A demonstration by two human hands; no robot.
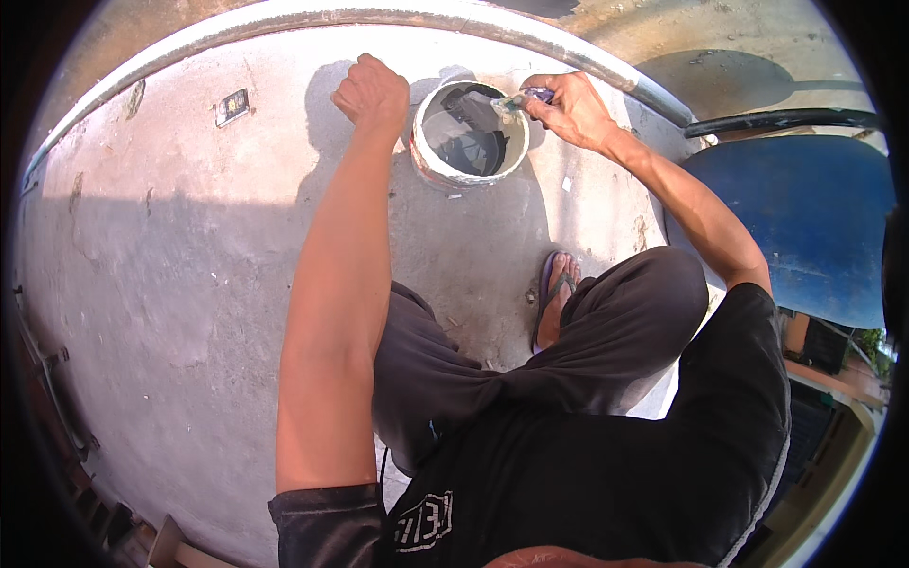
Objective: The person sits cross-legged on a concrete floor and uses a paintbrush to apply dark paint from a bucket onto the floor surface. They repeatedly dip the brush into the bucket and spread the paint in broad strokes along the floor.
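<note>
A round, white-rimmed bucket (435, 170) sits on the concrete, with grey paint (454, 133) inside and dried smears round its rim. My right hand (575, 109) grips a paintbrush (511, 102) by its purple-blue handle. The brush's head reaches over the bucket's right rim, its bristles pointing in toward the paint. Just left of the bucket, apart from its rim, my left hand (371, 92) is closed in a fist. Its palm side is turned away, so whatever it may hold is hidden.
A pale pipe (360, 17) curves along the far edge of the concrete floor (189, 284). Far left lies a small dark packet (232, 108). On the right stands a large blue rounded surface (786, 227) beside a black bar (786, 119). My sandalled foot (559, 293) is below the bucket.
</note>
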